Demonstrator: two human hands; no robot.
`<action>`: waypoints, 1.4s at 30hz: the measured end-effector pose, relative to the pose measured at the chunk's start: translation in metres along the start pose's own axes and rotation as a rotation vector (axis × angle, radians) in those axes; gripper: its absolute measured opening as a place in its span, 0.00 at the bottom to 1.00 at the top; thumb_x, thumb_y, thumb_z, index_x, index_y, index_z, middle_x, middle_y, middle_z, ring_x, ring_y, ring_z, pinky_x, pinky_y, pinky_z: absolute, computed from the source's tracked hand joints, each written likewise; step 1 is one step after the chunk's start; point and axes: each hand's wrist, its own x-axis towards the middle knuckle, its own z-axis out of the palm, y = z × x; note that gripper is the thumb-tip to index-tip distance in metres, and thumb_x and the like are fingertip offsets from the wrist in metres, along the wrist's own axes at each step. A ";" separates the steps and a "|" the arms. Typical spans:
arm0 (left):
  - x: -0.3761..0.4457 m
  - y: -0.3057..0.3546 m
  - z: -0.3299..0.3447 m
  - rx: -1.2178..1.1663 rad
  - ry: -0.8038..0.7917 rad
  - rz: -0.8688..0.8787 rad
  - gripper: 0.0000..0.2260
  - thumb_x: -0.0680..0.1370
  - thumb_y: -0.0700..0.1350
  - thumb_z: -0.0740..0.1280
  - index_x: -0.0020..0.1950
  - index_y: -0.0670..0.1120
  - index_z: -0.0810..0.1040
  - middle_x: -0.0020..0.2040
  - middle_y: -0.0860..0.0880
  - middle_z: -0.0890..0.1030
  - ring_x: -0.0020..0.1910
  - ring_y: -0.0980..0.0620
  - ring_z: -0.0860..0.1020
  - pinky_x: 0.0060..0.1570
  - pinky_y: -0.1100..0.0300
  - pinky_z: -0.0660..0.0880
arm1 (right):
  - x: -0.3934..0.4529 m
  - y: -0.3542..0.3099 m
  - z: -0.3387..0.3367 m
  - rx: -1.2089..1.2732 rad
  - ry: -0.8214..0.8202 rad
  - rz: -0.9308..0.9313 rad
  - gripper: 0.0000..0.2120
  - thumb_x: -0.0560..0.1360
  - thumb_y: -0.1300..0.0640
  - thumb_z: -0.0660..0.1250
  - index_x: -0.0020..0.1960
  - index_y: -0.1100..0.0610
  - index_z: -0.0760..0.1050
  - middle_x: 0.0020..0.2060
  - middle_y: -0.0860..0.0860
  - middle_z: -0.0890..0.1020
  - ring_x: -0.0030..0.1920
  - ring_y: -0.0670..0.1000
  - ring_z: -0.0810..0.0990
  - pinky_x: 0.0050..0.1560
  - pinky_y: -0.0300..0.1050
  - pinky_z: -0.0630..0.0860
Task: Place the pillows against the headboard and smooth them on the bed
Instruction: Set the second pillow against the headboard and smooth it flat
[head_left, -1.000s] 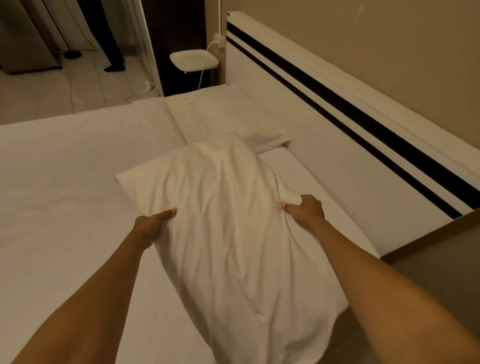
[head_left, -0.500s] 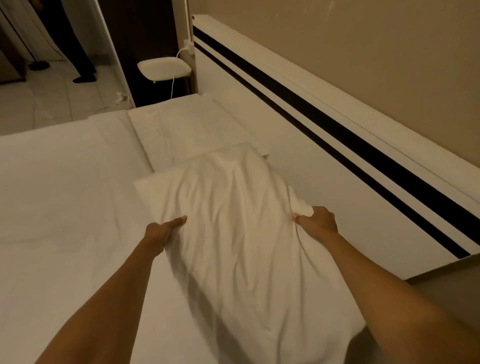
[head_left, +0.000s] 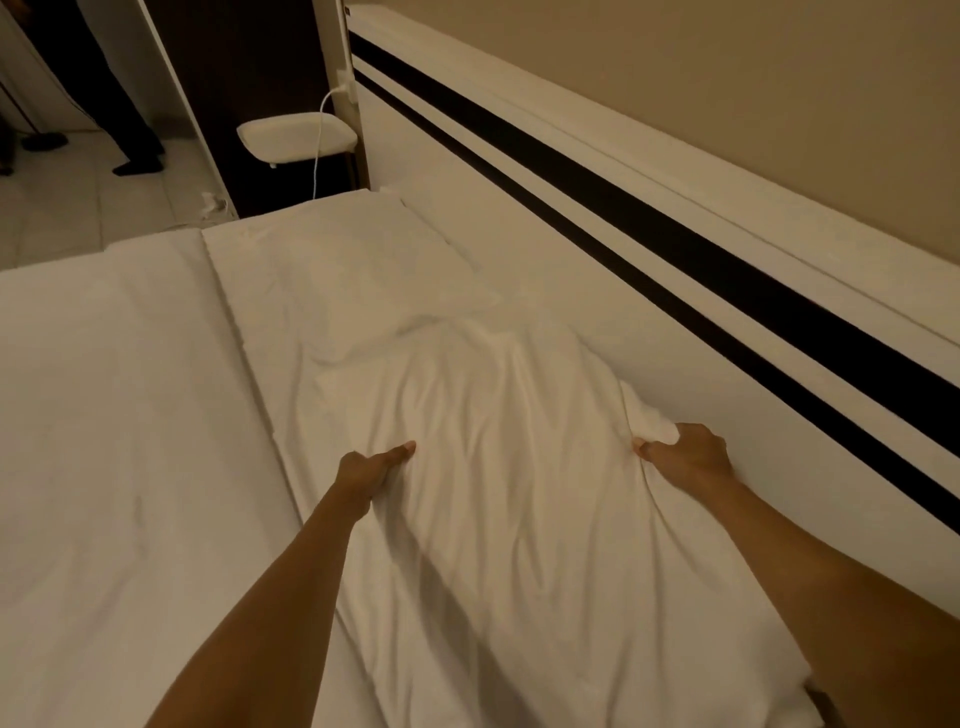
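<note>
Two white pillows lie by the headboard (head_left: 597, 270): near pillow (head_left: 519, 493), far pillow (head_left: 343, 270). Two hands: left hand (head_left: 369, 470), right hand (head_left: 685, 454). One bedside table (head_left: 296, 136) stands beyond the headboard's far end.

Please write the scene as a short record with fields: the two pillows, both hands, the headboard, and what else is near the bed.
near pillow: white, wrinkled, lying on the bed beside the headboard
far pillow: white, flat, next to the headboard
left hand: grips the near pillow's left edge
right hand: grips its right edge, close to the headboard
headboard: white, two dark stripes
bed sheet: white
bedside shelf: white, cable hanging past it
</note>
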 end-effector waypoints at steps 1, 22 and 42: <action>0.009 0.001 0.003 0.001 0.004 0.003 0.41 0.66 0.54 0.79 0.68 0.32 0.67 0.66 0.38 0.74 0.64 0.38 0.74 0.64 0.48 0.73 | 0.009 0.000 0.004 0.000 -0.003 0.002 0.23 0.72 0.46 0.71 0.55 0.65 0.79 0.52 0.62 0.82 0.53 0.62 0.79 0.55 0.54 0.79; 0.088 -0.017 0.057 0.679 0.600 0.272 0.29 0.79 0.40 0.61 0.77 0.36 0.54 0.73 0.35 0.65 0.72 0.38 0.66 0.69 0.47 0.65 | 0.061 0.023 0.117 -0.365 0.415 -0.205 0.23 0.81 0.49 0.54 0.72 0.59 0.65 0.66 0.64 0.72 0.65 0.63 0.70 0.65 0.57 0.64; 0.148 0.011 0.152 1.341 -0.048 0.866 0.31 0.79 0.66 0.42 0.80 0.55 0.47 0.81 0.50 0.47 0.80 0.49 0.47 0.76 0.47 0.44 | 0.050 0.078 0.177 -0.268 0.377 -0.022 0.29 0.81 0.43 0.42 0.79 0.53 0.52 0.79 0.53 0.55 0.79 0.52 0.50 0.77 0.54 0.42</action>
